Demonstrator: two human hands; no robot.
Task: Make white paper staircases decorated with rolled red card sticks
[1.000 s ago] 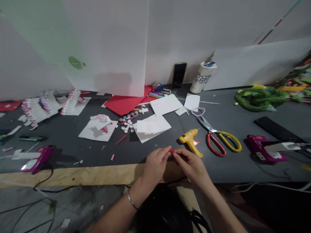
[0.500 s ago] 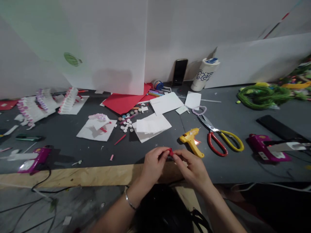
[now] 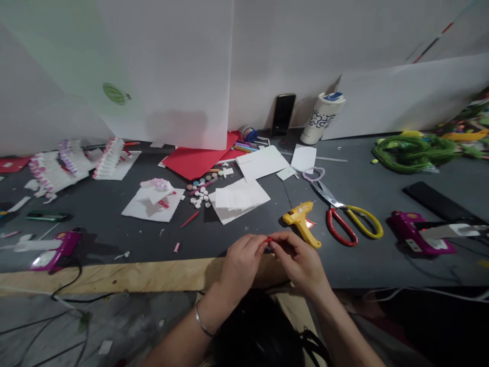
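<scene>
Two hands [image 3: 241, 257] [image 3: 301, 261], one red piece [image 3: 269, 239] (pinched)

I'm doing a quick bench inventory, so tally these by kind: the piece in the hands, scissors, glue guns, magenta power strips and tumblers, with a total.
Red piece between left hand and right hand: 1
Scissors: 1
Yellow glue gun: 1
Magenta power strips: 2
White tumbler: 1
Total: 6

A slim, silver-coloured bangle [image 3: 200, 322] circles the left wrist [image 3: 217, 312]; both forearms [image 3: 338, 321] and hands [image 3: 240, 260] are bare. The glossy black shape [image 3: 255, 331] below may be clothing, though it's dim.
</scene>
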